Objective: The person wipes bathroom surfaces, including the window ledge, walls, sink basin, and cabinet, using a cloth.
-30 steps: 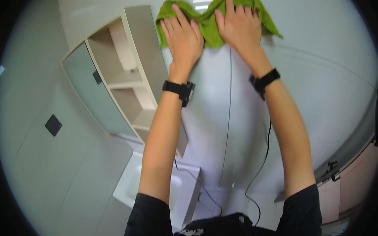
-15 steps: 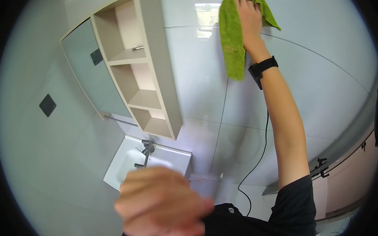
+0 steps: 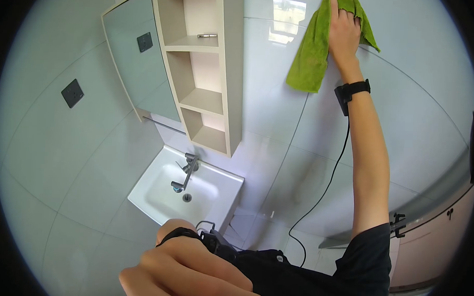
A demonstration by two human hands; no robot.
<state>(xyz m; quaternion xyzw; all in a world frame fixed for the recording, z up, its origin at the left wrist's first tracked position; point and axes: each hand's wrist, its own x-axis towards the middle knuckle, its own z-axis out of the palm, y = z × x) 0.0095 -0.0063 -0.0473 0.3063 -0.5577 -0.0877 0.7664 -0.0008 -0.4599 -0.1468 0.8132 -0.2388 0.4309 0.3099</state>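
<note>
My right hand, on an outstretched arm, presses a green cloth against the glossy tiled wall. The index finger points up along the cloth and the other fingers bend over it. One end of the cloth hangs down left of the hand, and a corner sticks out to the right. My left hand is large and close to the camera at the bottom edge. Its fingers look bent and closed; their tips are out of view, so anything in them is hidden. Black bands with small devices circle both wrists.
A beige open shelf with a mirror door hangs left of the cloth; a small metal item lies inside. Below stands a white washbasin with a grey tap. A black cable runs down from my right wrist.
The view has shifted, so the shelf and cloth appear farther right and the basin higher. My left hand has moved down and left in view, uncovering more of the basin. The right hand still holds the cloth.
</note>
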